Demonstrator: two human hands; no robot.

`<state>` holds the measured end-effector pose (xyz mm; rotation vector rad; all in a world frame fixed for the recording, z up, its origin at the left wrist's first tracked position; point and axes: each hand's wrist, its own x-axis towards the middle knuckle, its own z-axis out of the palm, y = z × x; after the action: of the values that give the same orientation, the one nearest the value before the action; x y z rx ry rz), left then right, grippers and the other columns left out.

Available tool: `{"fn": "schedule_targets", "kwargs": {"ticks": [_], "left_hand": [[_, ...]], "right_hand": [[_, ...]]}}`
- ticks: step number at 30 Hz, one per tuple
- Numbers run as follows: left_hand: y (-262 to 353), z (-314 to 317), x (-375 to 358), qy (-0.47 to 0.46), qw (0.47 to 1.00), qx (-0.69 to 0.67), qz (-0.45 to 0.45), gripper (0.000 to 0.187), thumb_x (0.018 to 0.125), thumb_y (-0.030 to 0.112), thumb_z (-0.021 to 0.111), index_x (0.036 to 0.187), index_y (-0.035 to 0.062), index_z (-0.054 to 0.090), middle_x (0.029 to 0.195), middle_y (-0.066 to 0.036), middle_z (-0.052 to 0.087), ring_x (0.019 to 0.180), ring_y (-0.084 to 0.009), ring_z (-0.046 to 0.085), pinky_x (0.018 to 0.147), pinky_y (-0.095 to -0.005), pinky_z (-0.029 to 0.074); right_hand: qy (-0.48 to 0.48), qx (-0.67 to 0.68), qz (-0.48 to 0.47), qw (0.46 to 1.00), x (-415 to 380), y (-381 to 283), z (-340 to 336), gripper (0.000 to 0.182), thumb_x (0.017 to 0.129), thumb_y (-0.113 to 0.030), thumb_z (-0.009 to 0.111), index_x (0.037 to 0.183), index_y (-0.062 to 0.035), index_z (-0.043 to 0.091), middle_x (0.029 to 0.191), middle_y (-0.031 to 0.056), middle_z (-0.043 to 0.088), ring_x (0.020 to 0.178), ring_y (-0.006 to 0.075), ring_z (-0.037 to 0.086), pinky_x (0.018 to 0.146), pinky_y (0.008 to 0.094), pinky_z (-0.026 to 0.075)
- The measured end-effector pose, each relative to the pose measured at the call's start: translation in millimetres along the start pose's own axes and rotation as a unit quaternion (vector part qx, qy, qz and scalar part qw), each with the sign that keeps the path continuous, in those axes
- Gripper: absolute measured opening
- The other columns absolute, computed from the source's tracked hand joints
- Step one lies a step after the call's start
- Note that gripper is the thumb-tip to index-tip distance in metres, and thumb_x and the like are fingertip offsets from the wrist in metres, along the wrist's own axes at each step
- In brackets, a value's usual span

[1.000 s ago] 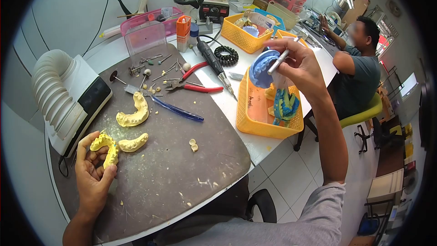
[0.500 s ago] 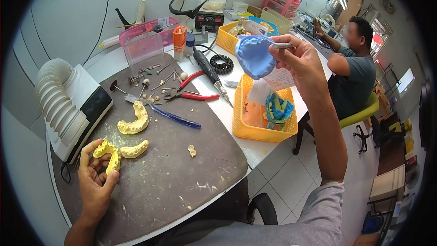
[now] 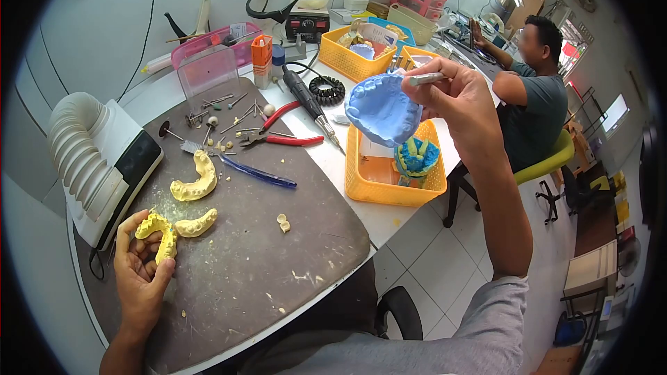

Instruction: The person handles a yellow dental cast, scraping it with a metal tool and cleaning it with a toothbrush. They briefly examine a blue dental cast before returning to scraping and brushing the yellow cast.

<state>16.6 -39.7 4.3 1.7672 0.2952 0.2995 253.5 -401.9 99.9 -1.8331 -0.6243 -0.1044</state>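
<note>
My left hand [image 3: 139,271] is closed around a yellow horseshoe-shaped dental cast [image 3: 162,230] at the left of the brown work mat. Touching or very near it lies a second pale yellow cast piece [image 3: 196,224], and a curved yellow cast [image 3: 198,179] rests farther back. Raised above the table's right side, my right hand [image 3: 455,97] pinches the metal handle of a dental impression [image 3: 382,112] filled with blue material. Its hollow, with tooth marks along the rim, faces my view. Behind and below it, a blue-and-yellow impression [image 3: 417,160] sits in an orange basket [image 3: 396,193].
Red-handled pliers [image 3: 285,140], a blue-handled brush [image 3: 260,172] and several burs lie on the mat [image 3: 278,278]. A handpiece [image 3: 310,105] lies near its right edge. A ribbed suction hose [image 3: 87,146] stands at left. A co-worker [image 3: 538,83] sits at right.
My right hand has lowered the blue impression a little and tilted it, so more of its hollow shows. The left hand keeps its hold on the yellow cast. The whole view has shifted slightly.
</note>
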Motion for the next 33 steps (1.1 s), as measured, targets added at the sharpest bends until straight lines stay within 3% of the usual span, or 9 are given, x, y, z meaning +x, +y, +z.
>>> {"fn": "schedule_targets", "kwargs": {"ticks": [5,7,10,11,13,15,25,29,33], "left_hand": [[-6,-3,3,-0.006,0.999,0.012,0.052,0.068,0.086,-0.003,0.069,0.146,0.0054,0.040,0.125,-0.009,0.057,0.111,-0.0133,0.058,0.090,-0.0239,0.055],[5,0,-5,0.014,1.000,0.006,-0.027,0.068,0.086,-0.002,0.071,0.146,0.0076,0.042,0.129,-0.010,0.056,0.114,-0.0143,0.057,0.093,-0.0254,0.054],[-4,-4,-4,-0.005,1.000,-0.008,0.009,0.069,0.084,-0.004,0.074,0.145,0.0087,0.045,0.132,-0.008,0.054,0.109,-0.0125,0.057,0.090,-0.0243,0.054],[-5,-5,-3,-0.014,0.999,-0.016,0.024,0.069,0.083,-0.005,0.074,0.145,0.0080,0.046,0.132,-0.007,0.054,0.108,-0.0118,0.057,0.088,-0.0240,0.054],[-2,-4,-5,-0.020,0.999,-0.017,0.029,0.065,0.085,-0.005,0.074,0.143,0.0033,0.047,0.133,-0.007,0.052,0.102,-0.0110,0.058,0.083,-0.0223,0.054],[0,-8,-5,-0.047,0.999,-0.017,0.006,0.067,0.084,-0.006,0.074,0.144,0.0045,0.045,0.143,-0.008,0.047,0.103,-0.0093,0.057,0.088,-0.0228,0.054],[0,-13,-8,-0.062,0.997,-0.035,0.005,0.066,0.086,-0.004,0.073,0.144,0.0038,0.044,0.142,-0.008,0.047,0.104,-0.0106,0.056,0.090,-0.0231,0.056],[0,-13,-9,-0.067,0.996,-0.054,0.003,0.066,0.085,-0.005,0.072,0.145,0.0035,0.044,0.143,-0.008,0.046,0.104,-0.0103,0.056,0.090,-0.0233,0.055],[3,-13,-11,-0.090,0.993,-0.072,0.002,0.065,0.086,-0.007,0.070,0.145,0.0031,0.044,0.144,-0.009,0.045,0.101,-0.0098,0.057,0.089,-0.0230,0.055]], "right_hand": [[-0.034,0.025,0.010,0.999,-5,-3,2,0.018,0.092,-0.012,0.075,0.104,-0.0003,0.069,0.094,0.0073,0.076,0.080,0.0080,0.071,0.068,0.0209,0.058],[-0.033,0.012,-0.011,0.999,-13,-7,15,0.017,0.093,-0.016,0.075,0.104,-0.0036,0.072,0.096,0.0036,0.073,0.082,0.0058,0.067,0.067,0.0211,0.054],[-0.057,0.016,-0.013,0.998,-24,-16,39,0.035,0.088,-0.029,0.081,0.106,-0.0006,0.071,0.094,0.0003,0.067,0.080,0.0030,0.059,0.066,0.0170,0.044],[-0.072,0.005,-0.024,0.997,-28,-17,46,0.034,0.088,-0.025,0.081,0.108,0.0008,0.070,0.091,0.0004,0.067,0.078,0.0028,0.058,0.066,0.0172,0.043],[-0.092,0.002,-0.012,0.996,-38,-22,70,0.032,0.087,-0.019,0.080,0.109,0.0013,0.069,0.088,0.0007,0.067,0.076,0.0037,0.060,0.067,0.0175,0.045],[-0.136,0.024,0.026,0.990,-44,-28,92,0.030,0.085,-0.009,0.079,0.111,0.0026,0.069,0.087,0.0023,0.068,0.076,0.0053,0.062,0.071,0.0188,0.050],[-0.184,0.000,0.059,0.981,-64,-22,162,0.023,0.087,-0.003,0.075,0.108,0.0022,0.068,0.089,0.0030,0.066,0.077,0.0040,0.064,0.060,0.0171,0.051],[-0.183,-0.072,0.009,0.980,-72,-18,173,0.021,0.084,0.001,0.073,0.104,0.0008,0.068,0.087,0.0049,0.067,0.071,0.0050,0.065,0.055,0.0184,0.052],[-0.184,-0.106,-0.019,0.977,-78,-18,172,0.021,0.082,0.001,0.076,0.101,0.0020,0.069,0.092,0.0072,0.068,0.074,0.0076,0.067,0.061,0.0212,0.058]]}}
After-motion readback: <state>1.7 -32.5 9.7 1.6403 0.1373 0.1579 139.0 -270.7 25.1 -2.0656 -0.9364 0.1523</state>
